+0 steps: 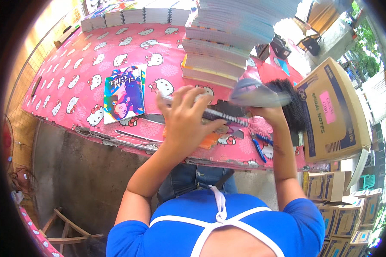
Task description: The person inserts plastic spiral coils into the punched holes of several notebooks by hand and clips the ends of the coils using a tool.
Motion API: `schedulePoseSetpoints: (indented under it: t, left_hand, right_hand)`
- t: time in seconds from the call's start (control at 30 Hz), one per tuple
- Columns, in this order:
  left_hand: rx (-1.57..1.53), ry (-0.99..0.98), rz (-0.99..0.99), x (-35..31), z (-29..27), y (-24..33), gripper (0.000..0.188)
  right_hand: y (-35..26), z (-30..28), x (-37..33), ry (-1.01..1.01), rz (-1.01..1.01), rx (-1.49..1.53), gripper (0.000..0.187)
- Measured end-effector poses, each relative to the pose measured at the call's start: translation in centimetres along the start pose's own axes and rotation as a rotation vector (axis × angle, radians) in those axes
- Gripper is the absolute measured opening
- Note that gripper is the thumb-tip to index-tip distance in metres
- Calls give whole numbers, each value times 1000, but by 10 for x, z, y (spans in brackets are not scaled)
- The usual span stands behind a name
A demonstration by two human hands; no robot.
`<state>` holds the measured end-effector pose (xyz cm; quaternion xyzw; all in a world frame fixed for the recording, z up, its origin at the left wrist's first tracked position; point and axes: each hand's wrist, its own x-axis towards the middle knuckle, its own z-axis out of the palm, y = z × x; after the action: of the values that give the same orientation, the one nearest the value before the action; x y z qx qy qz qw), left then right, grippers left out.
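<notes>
My left hand (185, 113) is closed on a spiral notebook, seen nearly edge-on, with its dark coil spine (227, 118) running to the right. My right hand (268, 115) is by the coil's far end, under a motion-blurred grey, rounded shape (255, 93) that it seems to grip; its fingers are mostly hidden. Beside that wrist lies a bundle of black plastic coils (291, 105). Blue-handled pliers (259, 149) rest on the table near my right forearm. Something orange (208, 140) shows beneath my left hand.
A tall stack of notebooks (214, 58) rises just beyond my hands. Colourful-covered notebooks (125, 92) lie at left on the pink patterned tablecloth (81, 83); more line the far edge (135, 16). A cardboard box (332, 113) stands at right, with several boxes (341, 220) below.
</notes>
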<state>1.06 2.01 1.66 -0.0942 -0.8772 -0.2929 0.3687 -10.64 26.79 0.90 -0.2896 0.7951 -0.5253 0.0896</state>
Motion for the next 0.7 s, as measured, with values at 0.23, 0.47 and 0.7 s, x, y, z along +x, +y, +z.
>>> schedulePoseSetpoints:
  t: [0.23, 0.47, 0.7]
  left_hand:
    - [-99, -13, -40, -3, 1, -37, 39]
    - [-175, 71, -81, -4, -6, -39, 40]
    - [-362, 127, -232, -12, -2, -58, 59]
  right_hand:
    - [-11, 40, 15, 86, -57, 453, 30]
    - [-17, 50, 27, -141, -100, 497, 44]
    - [-3, 57, 52, -13, -103, -214, 52]
